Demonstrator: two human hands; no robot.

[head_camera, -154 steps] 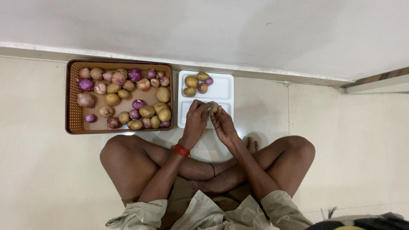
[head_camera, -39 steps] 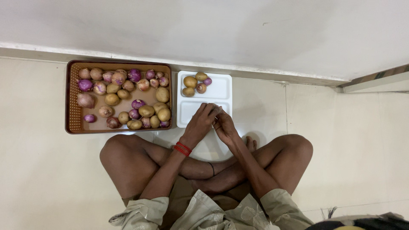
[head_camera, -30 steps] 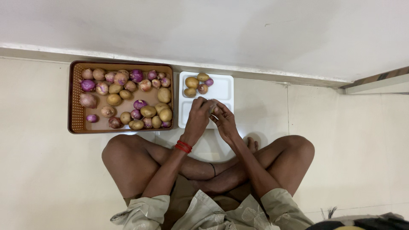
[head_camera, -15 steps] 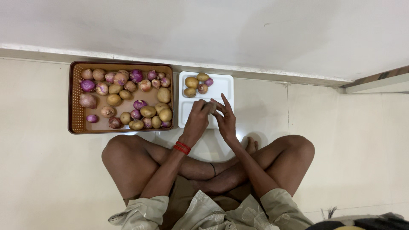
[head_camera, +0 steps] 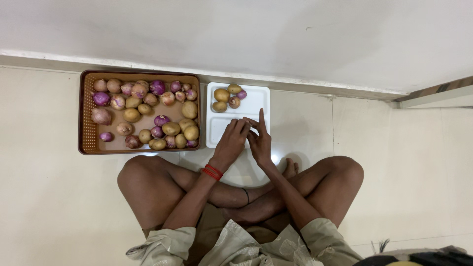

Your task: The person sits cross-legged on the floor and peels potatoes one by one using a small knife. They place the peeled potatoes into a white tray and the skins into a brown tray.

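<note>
My left hand (head_camera: pixel 231 142), with red bangles at the wrist, is curled over the near compartment of a white divided tray (head_camera: pixel 256 98). It is closed around a small brownish vegetable that its fingers hide. My right hand (head_camera: pixel 260 140) meets the left hand's fingertips, its index finger pointing straight out and the other fingers apart. In the tray's far compartment lie three small potatoes (head_camera: pixel 221 94) and a small purple onion (head_camera: pixel 241 94). To the left, a brown perforated tray (head_camera: pixel 84 143) holds several mixed potatoes and purple onions (head_camera: pixel 157 87).
I sit cross-legged on a cream tiled floor (head_camera: pixel 49 197), knees (head_camera: pixel 135 172) just below both trays. A white wall (head_camera: pixel 246 34) runs right behind the trays. A door threshold (head_camera: pixel 433 96) lies at the far right.
Both hands have worked the small vegetable over the white tray. My right hand's fingers have spread, and the vegetable seen half a second ago is now covered by my left hand.
</note>
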